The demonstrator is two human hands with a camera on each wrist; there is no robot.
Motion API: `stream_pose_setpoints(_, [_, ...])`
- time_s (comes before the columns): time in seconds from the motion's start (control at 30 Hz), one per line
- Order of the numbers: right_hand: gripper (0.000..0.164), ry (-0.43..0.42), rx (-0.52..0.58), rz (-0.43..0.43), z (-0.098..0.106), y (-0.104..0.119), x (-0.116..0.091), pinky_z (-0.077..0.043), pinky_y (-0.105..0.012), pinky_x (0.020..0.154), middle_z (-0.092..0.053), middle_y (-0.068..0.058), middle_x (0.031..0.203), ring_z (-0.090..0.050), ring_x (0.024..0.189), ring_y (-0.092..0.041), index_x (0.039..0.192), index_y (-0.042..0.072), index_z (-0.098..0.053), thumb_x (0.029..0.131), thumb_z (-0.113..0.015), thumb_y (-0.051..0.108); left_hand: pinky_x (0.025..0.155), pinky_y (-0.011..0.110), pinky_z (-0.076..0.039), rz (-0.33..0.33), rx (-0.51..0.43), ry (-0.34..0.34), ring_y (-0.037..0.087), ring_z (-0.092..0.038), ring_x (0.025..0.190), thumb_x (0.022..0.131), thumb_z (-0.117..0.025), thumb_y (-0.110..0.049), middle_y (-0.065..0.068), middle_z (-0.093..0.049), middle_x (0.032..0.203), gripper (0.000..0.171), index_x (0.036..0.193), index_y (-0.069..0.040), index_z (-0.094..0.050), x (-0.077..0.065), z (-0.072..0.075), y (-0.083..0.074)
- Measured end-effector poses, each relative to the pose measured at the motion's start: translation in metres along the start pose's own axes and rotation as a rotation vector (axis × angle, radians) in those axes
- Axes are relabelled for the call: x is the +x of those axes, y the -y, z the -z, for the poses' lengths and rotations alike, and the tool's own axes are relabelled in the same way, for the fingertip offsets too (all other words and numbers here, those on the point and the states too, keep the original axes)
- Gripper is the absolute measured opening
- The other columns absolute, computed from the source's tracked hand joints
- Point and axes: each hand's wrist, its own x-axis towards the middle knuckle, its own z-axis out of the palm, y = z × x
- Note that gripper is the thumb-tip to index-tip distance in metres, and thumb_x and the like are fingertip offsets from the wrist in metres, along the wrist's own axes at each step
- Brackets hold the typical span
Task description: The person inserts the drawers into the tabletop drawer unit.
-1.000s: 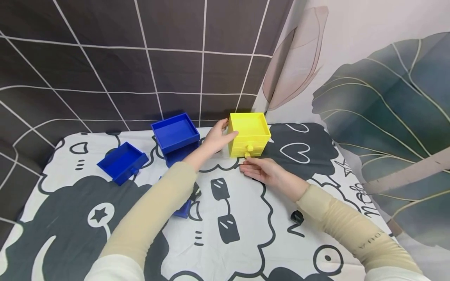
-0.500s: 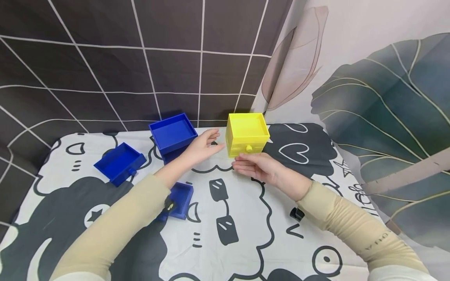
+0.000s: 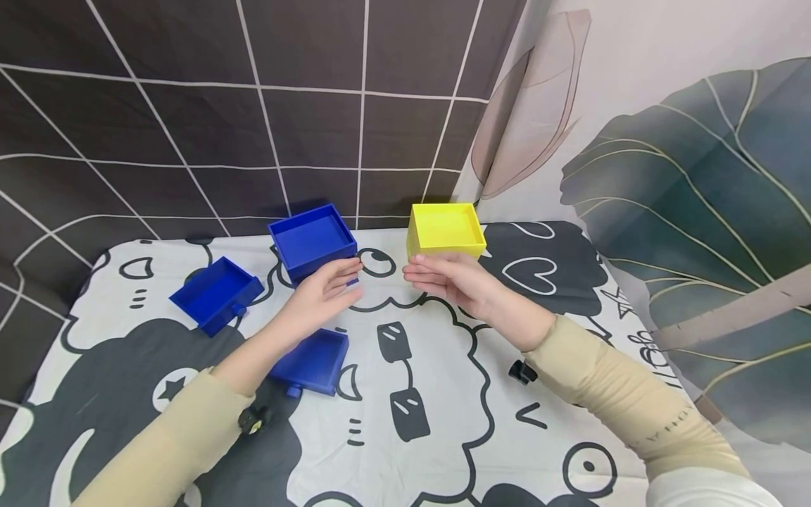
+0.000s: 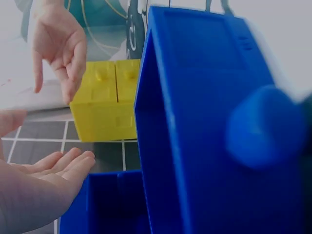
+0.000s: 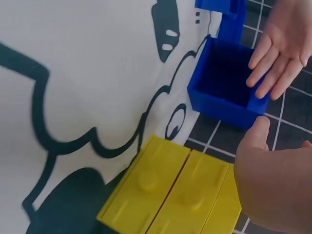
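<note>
In the head view my left hand (image 3: 319, 296) is held in the air with its fingers extended, just in front of the blue box (image 3: 313, 239). My right hand (image 3: 459, 282), fingers also extended, hovers before the yellow drawer cabinet (image 3: 446, 229) and hides its front. Both palms are bare. From the left wrist, the yellow cabinet (image 4: 105, 112) shows two drawers with round knobs, pushed in. The blue box (image 5: 226, 107) has an open front in the right wrist view. Two blue drawers lie outside it, one at the left (image 3: 218, 296), another nearer (image 3: 317, 359).
A patterned black and white cloth (image 3: 443, 394) covers the table. Behind stands a dark gridded curtain (image 3: 317, 134), and a pale leaf-print curtain (image 3: 633, 211) hangs at the right. A small black wrist camera (image 3: 522, 372) sits by the right sleeve.
My left hand has left the yellow cabinet's side and drawn back leftward to the blue box. My right hand has risen slightly across the yellow front. The nearer blue drawer has come into view.
</note>
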Motion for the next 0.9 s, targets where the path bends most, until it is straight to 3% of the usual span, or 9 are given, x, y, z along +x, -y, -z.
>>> stream_pose_setpoints(0.1, [0.048, -0.013, -0.031, 0.033, -0.008, 0.002, 0.004, -0.051, -0.038, 0.113, -0.08, -0.009, 0.119, -0.079, 0.103, -0.009, 0.151, -0.008, -0.049, 0.11, -0.057, 0.015, 0.129, 0.054, -0.033, -0.012, -0.018, -0.013, 0.041, -0.042, 0.155, 0.107, -0.062, -0.013, 0.025, -0.044, 0.165, 0.06, 0.16, 0.004, -0.038, -0.015, 0.006, 0.002])
stream_pose_setpoints(0.2, [0.049, -0.017, -0.055, 0.074, -0.016, 0.005, 0.008, -0.053, -0.035, 0.111, -0.07, -0.022, 0.14, -0.078, 0.11, -0.012, 0.153, -0.008, -0.048, 0.11, -0.057, 0.014, 0.127, 0.052, -0.034, -0.03, -0.023, -0.018, 0.043, -0.043, 0.154, 0.107, -0.06, -0.009, 0.027, -0.044, 0.164, 0.058, 0.16, 0.005, -0.038, -0.029, 0.013, 0.003])
stream_pose_setpoints(0.27, [0.048, -0.019, -0.072, 0.101, -0.022, 0.007, 0.012, -0.054, -0.034, 0.111, -0.062, -0.026, 0.148, -0.077, 0.116, -0.016, 0.152, -0.007, -0.049, 0.11, -0.058, 0.014, 0.124, 0.042, -0.039, -0.039, -0.023, -0.022, 0.044, -0.043, 0.153, 0.108, -0.06, -0.008, 0.027, -0.045, 0.164, 0.058, 0.159, 0.005, -0.038, -0.038, 0.017, 0.005])
stream_pose_setpoints(0.37, [0.047, -0.029, -0.102, 0.138, -0.031, 0.009, 0.018, -0.051, -0.038, 0.115, -0.06, -0.026, 0.15, -0.067, 0.134, -0.029, 0.151, -0.003, -0.053, 0.109, -0.061, 0.016, 0.115, 0.02, -0.047, -0.031, -0.038, -0.033, 0.046, -0.043, 0.153, 0.108, -0.059, -0.008, 0.028, -0.045, 0.163, 0.057, 0.159, 0.005, -0.038, -0.052, 0.022, 0.007])
stream_pose_setpoints(0.47, [0.045, -0.054, -0.149, 0.201, -0.038, 0.009, 0.027, -0.051, -0.041, 0.117, -0.065, -0.024, 0.146, -0.062, 0.138, -0.036, 0.147, -0.001, -0.057, 0.107, -0.065, 0.016, 0.104, 0.004, -0.045, -0.026, -0.057, -0.046, 0.04, -0.047, 0.152, 0.109, -0.059, -0.011, 0.026, -0.046, 0.163, 0.057, 0.16, 0.003, -0.038, -0.067, 0.027, 0.012])
stream_pose_setpoints(0.53, [0.044, -0.075, -0.187, 0.256, -0.042, 0.008, 0.034, -0.053, -0.042, 0.116, -0.067, -0.023, 0.143, -0.064, 0.136, -0.037, 0.145, -0.002, -0.059, 0.105, -0.068, 0.014, 0.103, 0.004, -0.046, -0.047, -0.076, -0.063, 0.024, -0.055, 0.148, 0.109, -0.058, -0.01, 0.026, -0.048, 0.162, 0.056, 0.16, 0.003, -0.039, -0.078, 0.03, 0.016])
stream_pose_setpoints(0.67, [0.044, -0.126, -0.277, 0.35, -0.049, 0.005, 0.048, -0.057, -0.04, 0.111, -0.071, -0.022, 0.136, -0.07, 0.125, -0.033, 0.142, -0.003, -0.063, 0.102, -0.072, 0.013, 0.103, 0.005, -0.049, -0.102, -0.119, -0.104, -0.007, -0.06, 0.133, 0.109, -0.056, -0.004, 0.001, -0.061, 0.154, 0.051, 0.157, 0.004, -0.042, -0.099, 0.034, 0.027])
stream_pose_setpoints(0.77, [0.043, -0.151, -0.333, 0.406, -0.054, 0.003, 0.058, -0.059, -0.037, 0.109, -0.073, -0.022, 0.133, -0.072, 0.123, -0.031, 0.139, -0.003, -0.065, 0.1, -0.074, 0.013, 0.103, 0.006, -0.05, -0.125, -0.163, -0.129, -0.009, -0.062, 0.129, 0.109, -0.054, -0.001, -0.016, -0.065, 0.146, 0.048, 0.155, 0.005, -0.044, -0.114, 0.034, 0.036])
stream_pose_setpoints(0.9, [0.042, -0.177, -0.423, 0.488, -0.057, 0.001, 0.07, -0.061, -0.034, 0.104, -0.074, -0.022, 0.13, -0.073, 0.12, -0.033, 0.136, -0.005, -0.066, 0.099, -0.076, 0.013, 0.103, 0.006, -0.05, -0.075, -0.23, -0.147, -0.005, -0.065, 0.128, 0.11, -0.052, -0.002, -0.016, -0.066, 0.145, 0.045, 0.154, 0.003, -0.046, -0.133, 0.032, 0.045])
